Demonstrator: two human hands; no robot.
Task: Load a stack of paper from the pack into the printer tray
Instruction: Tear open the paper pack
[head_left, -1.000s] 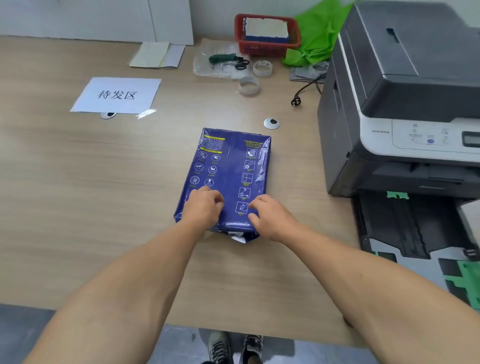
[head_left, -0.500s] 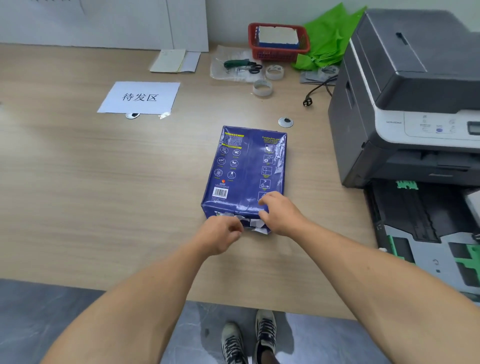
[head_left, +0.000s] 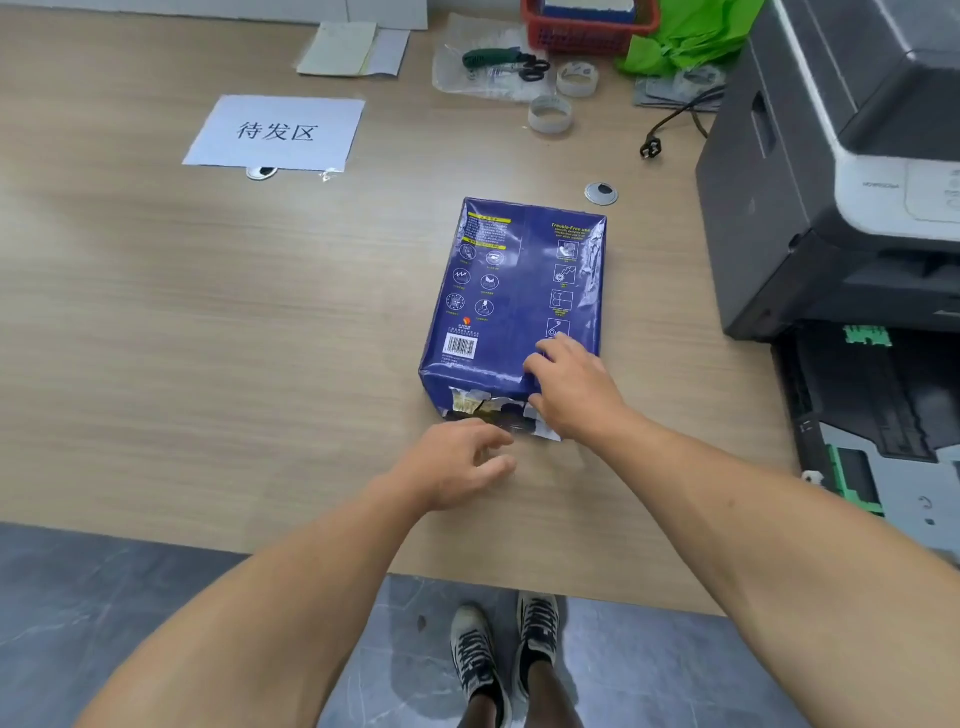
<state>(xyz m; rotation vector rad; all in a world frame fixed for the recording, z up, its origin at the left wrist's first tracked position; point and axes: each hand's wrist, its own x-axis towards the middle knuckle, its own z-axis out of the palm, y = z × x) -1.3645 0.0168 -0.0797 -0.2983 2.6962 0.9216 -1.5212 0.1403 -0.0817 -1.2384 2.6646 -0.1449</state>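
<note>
Wooden desk (head_left: 156, 338), right hand (head_left: 571, 389) on blue paper pack (head_left: 514, 291), left hand (head_left: 457, 462) beside torn end

I see the paper pack (head_left: 514, 296), a dark blue glossy wrapper printed with icons and a barcode, lying flat on the table (head_left: 156, 338) with its near end torn open and ragged. To its right I see the printer (head_left: 831, 171), dark grey with a pale control panel; its tray (head_left: 883, 415) is pulled out toward me, with green guides.
</note>
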